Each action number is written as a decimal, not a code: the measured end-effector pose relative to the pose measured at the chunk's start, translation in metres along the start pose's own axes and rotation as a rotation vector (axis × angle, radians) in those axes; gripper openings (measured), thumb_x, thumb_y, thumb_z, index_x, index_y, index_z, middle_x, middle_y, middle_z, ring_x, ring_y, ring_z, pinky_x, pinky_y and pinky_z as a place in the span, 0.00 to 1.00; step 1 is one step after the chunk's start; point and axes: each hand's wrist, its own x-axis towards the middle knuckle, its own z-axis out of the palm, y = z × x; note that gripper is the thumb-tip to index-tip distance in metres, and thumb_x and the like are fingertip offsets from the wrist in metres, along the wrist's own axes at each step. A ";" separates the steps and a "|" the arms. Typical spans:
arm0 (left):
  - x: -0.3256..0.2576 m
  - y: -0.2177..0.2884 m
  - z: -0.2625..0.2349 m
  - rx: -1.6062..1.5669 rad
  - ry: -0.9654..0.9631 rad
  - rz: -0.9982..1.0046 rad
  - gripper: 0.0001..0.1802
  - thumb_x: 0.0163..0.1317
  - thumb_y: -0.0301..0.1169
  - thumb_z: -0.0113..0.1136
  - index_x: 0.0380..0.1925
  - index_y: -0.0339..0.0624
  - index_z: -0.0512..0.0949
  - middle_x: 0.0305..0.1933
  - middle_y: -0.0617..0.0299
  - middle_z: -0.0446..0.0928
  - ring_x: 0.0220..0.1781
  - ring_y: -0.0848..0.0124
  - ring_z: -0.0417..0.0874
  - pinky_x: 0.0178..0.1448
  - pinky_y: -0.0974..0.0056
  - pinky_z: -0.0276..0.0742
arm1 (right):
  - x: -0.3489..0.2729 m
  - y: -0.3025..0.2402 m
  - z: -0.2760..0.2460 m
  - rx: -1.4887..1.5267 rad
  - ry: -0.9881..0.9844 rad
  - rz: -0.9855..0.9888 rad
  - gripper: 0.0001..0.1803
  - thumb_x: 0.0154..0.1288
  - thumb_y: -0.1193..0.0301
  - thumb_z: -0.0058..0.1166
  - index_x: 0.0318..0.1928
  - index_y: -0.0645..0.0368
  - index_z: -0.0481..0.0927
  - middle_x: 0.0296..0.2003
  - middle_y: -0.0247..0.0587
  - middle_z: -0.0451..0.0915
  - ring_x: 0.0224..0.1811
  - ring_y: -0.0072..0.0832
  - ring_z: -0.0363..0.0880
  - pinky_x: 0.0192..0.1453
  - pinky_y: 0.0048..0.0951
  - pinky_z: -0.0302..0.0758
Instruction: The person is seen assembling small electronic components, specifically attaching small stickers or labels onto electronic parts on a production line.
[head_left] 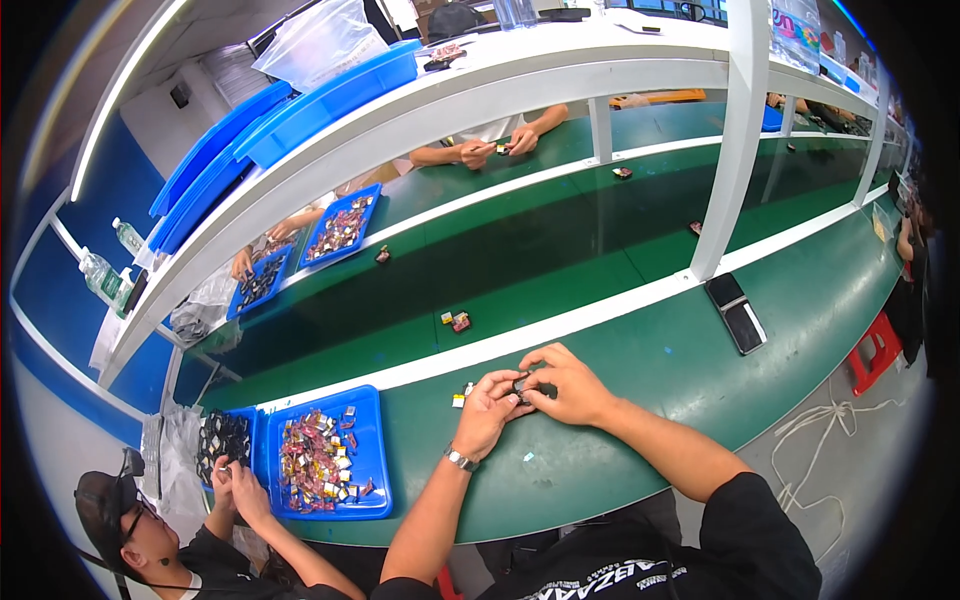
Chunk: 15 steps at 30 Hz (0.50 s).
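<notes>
Both hands meet over the green bench; left hand (487,408) and right hand (562,384) pinch one small dark part (521,386) together; a firm fingertip grip close above the bench looks safest.

green bench (640,350), blue tray (375,450), small black part (522,387), silver wristwatch (460,459)

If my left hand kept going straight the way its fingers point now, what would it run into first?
The left hand points up and right at the small dark part it already pinches together with the right hand. That part comes first, then probably the right hand's fingers just beyond it.
</notes>
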 end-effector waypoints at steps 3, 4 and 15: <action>0.000 -0.001 -0.001 -0.004 0.021 0.007 0.16 0.69 0.20 0.51 0.56 0.38 0.67 0.55 0.55 0.76 0.56 0.68 0.80 0.61 0.58 0.81 | -0.001 -0.002 0.005 0.001 0.028 0.007 0.05 0.57 0.72 0.62 0.35 0.56 0.85 0.49 0.36 0.77 0.56 0.36 0.72 0.54 0.34 0.76; 0.000 -0.001 -0.001 -0.003 0.021 0.008 0.16 0.69 0.20 0.51 0.56 0.38 0.67 0.55 0.55 0.76 0.56 0.68 0.80 0.61 0.58 0.81 | -0.002 -0.003 0.005 0.009 0.025 0.007 0.05 0.57 0.73 0.62 0.35 0.56 0.85 0.49 0.36 0.77 0.56 0.36 0.72 0.53 0.33 0.76; 0.000 -0.002 -0.004 -0.029 0.038 0.010 0.14 0.70 0.21 0.51 0.54 0.37 0.68 0.56 0.54 0.76 0.55 0.68 0.80 0.60 0.59 0.81 | -0.006 -0.001 0.018 0.092 0.088 0.124 0.07 0.56 0.73 0.64 0.37 0.56 0.87 0.50 0.37 0.79 0.56 0.36 0.72 0.59 0.36 0.73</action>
